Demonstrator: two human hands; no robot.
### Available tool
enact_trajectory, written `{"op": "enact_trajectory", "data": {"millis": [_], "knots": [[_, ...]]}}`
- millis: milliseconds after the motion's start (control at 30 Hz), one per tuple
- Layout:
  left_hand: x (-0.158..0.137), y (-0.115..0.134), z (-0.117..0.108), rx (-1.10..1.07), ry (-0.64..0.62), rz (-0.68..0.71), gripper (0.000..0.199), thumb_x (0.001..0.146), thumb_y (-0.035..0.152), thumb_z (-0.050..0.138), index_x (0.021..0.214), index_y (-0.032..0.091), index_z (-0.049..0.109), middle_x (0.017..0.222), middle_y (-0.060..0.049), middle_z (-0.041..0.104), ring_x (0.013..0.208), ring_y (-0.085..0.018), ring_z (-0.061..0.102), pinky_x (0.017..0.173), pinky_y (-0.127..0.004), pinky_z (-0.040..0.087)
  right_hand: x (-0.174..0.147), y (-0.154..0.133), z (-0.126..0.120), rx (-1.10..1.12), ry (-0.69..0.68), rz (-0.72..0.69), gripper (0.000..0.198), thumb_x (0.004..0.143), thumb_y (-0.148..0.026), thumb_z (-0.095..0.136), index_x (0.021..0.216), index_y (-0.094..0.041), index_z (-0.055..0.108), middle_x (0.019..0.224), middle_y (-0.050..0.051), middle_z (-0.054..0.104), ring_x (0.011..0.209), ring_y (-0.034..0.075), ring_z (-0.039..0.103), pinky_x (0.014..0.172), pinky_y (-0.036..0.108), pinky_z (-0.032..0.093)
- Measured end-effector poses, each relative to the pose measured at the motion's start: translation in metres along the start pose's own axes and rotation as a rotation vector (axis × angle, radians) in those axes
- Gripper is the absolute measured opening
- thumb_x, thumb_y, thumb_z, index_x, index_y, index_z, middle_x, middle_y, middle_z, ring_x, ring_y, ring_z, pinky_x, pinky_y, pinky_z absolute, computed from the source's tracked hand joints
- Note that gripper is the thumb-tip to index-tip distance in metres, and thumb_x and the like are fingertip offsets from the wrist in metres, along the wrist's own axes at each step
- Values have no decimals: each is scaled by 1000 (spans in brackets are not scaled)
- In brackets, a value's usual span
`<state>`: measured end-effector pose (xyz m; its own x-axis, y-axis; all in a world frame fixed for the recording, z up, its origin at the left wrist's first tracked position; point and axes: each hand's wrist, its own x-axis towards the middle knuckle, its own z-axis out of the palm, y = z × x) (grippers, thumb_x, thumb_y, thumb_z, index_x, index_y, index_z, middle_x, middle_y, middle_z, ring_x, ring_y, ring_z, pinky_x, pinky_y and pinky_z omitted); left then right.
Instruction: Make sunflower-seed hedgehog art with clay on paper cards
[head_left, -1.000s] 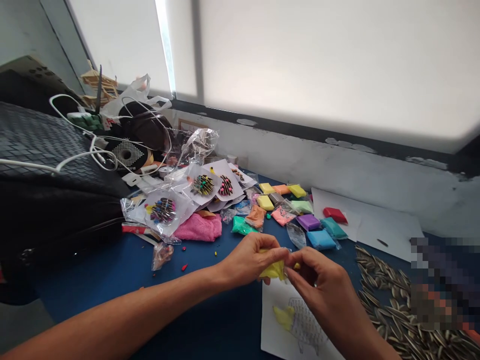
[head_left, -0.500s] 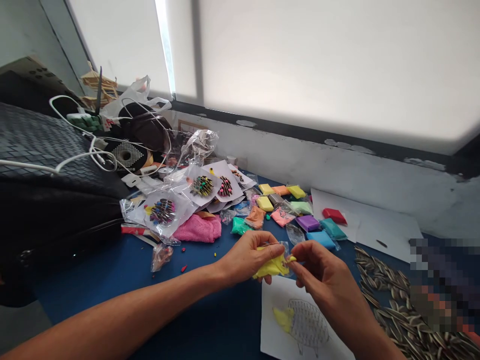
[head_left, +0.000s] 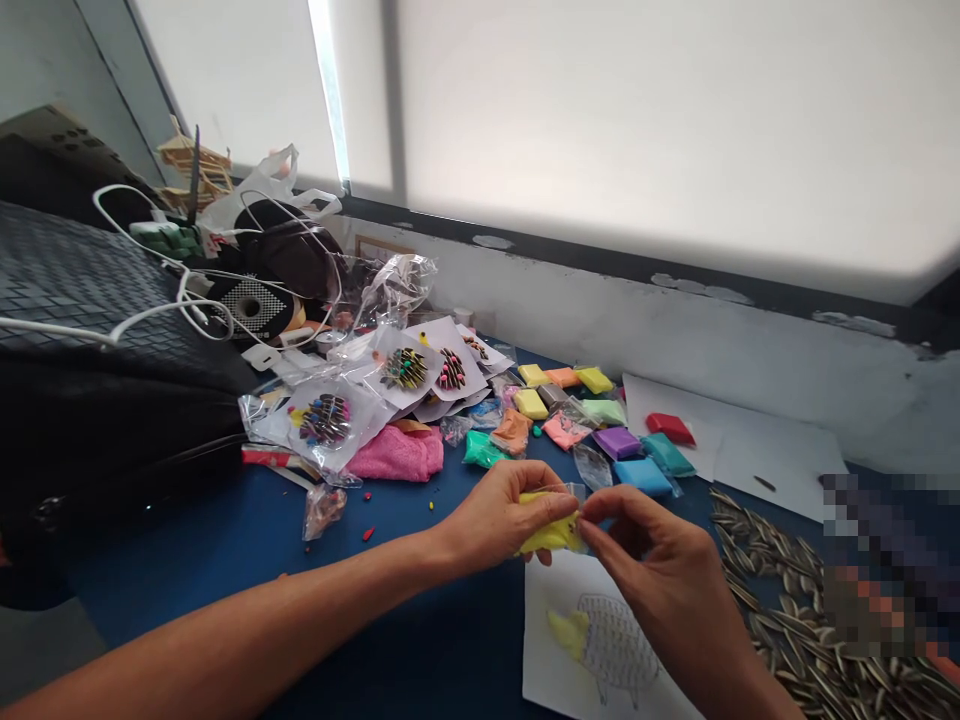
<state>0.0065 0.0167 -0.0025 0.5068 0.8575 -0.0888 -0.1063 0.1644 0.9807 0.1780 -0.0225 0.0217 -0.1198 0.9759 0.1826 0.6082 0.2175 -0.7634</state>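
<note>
My left hand (head_left: 495, 515) grips a clear packet of yellow modelling clay (head_left: 551, 530), thumb on top and fingers beneath. At the packet's right end, my right hand (head_left: 652, 545) pinches with thumb and index finger against the yellow clay; the fingertips hide what lies between them. Below both hands is a white sheet with a drawing (head_left: 555, 680) of an animal with a hatched body. Its head part is covered in yellow clay (head_left: 570, 632). My right forearm overlaps the sheet's right side.
Several coloured clay packets, such as a blue one (head_left: 643, 478) and a purple one (head_left: 616, 443), lie beyond my hands. Striped sunflower seeds (head_left: 810, 620) spread at right. Bagged seed pictures (head_left: 330, 420), a pink cloth (head_left: 397, 455) and a black bag (head_left: 135, 450) stand left.
The yellow bit seen between my right fingertips no longer shows; those fingers now press up to the packet's end. The packet has shifted slightly right in my left hand.
</note>
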Motion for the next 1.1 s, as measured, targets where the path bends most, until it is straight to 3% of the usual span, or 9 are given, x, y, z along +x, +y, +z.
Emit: {"op": "enact_trajectory", "data": {"millis": [167,333,467,633,800,933,1033,1100], "knots": [[0,2,0,-16,3,-8,50,69,56,79,84,14,58,72,0,63,56,-10,60,52,-21,45,5,2,2,-2,2,-9,20,84,-41,64,73,-25,71,71,0,53,56,14,40,54,29,35],[2,3,0,-27,16,-27,60,59,64,82,80,14,57,67,1,60,55,-10,57,52,-24,46,6,2,3,70,-102,42,30,84,-49,60,77,-23,73,72,2,59,59,16,47,56,30,41],[4,3,-3,0,74,11,56,62,63,81,78,14,56,70,1,59,61,-11,58,54,-22,45,6,-3,1,128,-165,98,37,85,-54,57,85,-21,73,69,3,62,61,17,54,56,29,46],[7,3,-10,100,106,83,41,71,50,77,78,13,60,74,0,61,67,-12,60,61,-22,46,10,-1,3,118,-106,122,38,82,-59,61,81,-21,67,68,1,61,58,14,50,52,26,43],[10,1,-15,323,99,166,19,83,30,65,77,13,63,75,-2,63,71,-14,61,65,-24,49,18,3,6,-14,-159,74,34,84,-53,56,72,-21,63,61,-1,56,52,13,47,48,26,42],[14,-3,-22,637,168,277,10,84,20,62,82,13,68,93,-9,67,95,-25,64,87,-38,51,36,3,-3,-261,-85,25,16,87,-23,48,78,-22,61,66,-1,59,57,14,53,55,28,44],[14,-5,-28,871,202,375,27,81,15,65,107,15,69,123,-15,62,126,-33,50,107,-49,38,64,6,-15,-485,-49,13,21,91,-17,53,72,-20,61,67,-1,61,67,15,59,66,31,49],[14,-6,-30,998,197,421,38,83,15,63,122,16,63,132,-15,58,136,-34,42,112,-51,33,86,10,-20,-596,-59,30,17,96,-33,60,96,-17,67,92,1,68,79,15,65,73,34,54]]}}
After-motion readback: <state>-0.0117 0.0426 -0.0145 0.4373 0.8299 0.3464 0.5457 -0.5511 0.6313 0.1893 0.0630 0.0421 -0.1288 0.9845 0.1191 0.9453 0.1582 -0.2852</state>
